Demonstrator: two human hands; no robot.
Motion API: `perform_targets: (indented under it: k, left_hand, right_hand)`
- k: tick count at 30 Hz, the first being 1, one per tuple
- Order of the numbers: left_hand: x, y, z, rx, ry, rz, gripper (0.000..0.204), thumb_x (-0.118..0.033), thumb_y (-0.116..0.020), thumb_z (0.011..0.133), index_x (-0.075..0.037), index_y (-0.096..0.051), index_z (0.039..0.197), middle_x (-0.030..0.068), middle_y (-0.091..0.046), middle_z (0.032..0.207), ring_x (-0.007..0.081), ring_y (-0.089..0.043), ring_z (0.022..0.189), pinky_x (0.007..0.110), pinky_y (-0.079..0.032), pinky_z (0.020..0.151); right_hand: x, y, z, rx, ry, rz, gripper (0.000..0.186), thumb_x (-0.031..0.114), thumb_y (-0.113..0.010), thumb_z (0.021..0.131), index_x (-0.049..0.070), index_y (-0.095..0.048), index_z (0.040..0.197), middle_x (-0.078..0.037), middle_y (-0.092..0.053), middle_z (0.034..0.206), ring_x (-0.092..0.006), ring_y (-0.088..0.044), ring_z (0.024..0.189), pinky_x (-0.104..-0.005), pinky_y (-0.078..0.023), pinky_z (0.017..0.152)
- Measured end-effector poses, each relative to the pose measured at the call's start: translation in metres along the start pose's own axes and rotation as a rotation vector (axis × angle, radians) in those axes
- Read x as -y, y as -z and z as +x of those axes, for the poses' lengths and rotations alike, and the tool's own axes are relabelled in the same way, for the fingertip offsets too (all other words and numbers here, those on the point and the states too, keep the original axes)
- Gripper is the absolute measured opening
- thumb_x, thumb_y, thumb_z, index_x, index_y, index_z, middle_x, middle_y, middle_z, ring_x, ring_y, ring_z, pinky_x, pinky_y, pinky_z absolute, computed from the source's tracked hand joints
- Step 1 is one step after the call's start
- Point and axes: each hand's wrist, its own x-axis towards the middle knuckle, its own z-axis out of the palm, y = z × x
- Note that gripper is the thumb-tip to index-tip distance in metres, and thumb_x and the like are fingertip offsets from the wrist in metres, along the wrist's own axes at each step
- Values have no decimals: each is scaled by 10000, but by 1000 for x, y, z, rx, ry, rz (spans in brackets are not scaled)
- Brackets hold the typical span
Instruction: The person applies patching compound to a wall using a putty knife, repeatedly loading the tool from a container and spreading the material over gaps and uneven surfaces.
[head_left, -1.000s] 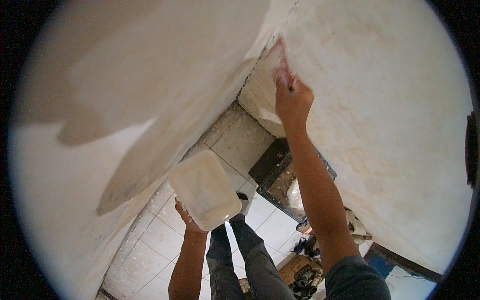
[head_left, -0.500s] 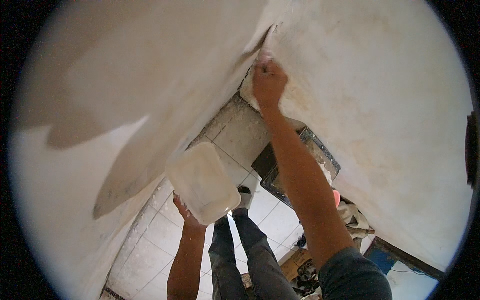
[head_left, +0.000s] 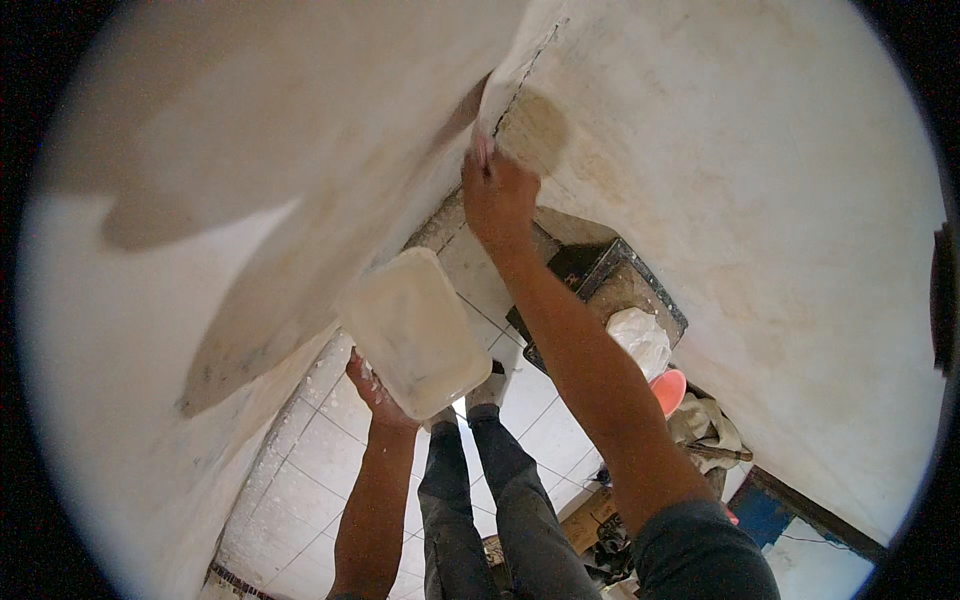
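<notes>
My left hand [head_left: 380,392] grips a cream rectangular plastic container [head_left: 412,330] with pale residue inside, held out over the floor. My right hand [head_left: 500,200] is closed on a small tool [head_left: 483,148] with a pinkish part, blurred, up against the corner where the left wall [head_left: 250,140] meets the right wall [head_left: 730,180]. A dark crack runs along this corner above the hand. The tool's tip is too blurred to make out.
Below lie a dark speckled tray or box [head_left: 620,280], a white plastic bag [head_left: 638,342], a pink bowl [head_left: 668,395], beige cloth [head_left: 705,430] and clutter on cardboard. My legs stand on white tiled floor [head_left: 310,470], spattered white along the left wall.
My right hand has moved left and down along the corner with the tool. The container sits slightly higher in the picture. More of the bag and pink bowl shows.
</notes>
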Motion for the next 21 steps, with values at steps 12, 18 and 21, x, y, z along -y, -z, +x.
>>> perform_targets:
  k: [12,18,21]
  left_hand:
    - [16,-27,37,55,37,3,760,-585,-581,784,-118,-434,1364,105,-542,1271,277,-549,1140,444,-487,943]
    - [25,-31,48,151,114,50,770,-585,-595,771,-119,-436,1363,102,-543,1273,270,-550,1136,442,-484,947]
    - [28,-37,49,221,121,61,761,-582,-593,776,-123,-438,1363,103,-540,1277,270,-541,1150,443,-474,960]
  right_hand:
    - [45,177,-46,374,-603,453,220,64,-623,869,-38,-561,1053,-103,-654,894,-126,-627,822,-259,-502,732]
    - [44,151,-55,548,-460,148,222,112,-636,862,-29,-581,1024,-109,-652,843,-114,-598,755,-296,-491,686]
    - [42,141,-50,493,-441,82,241,142,-641,852,-23,-589,1019,-136,-656,831,-168,-616,743,-324,-489,697]
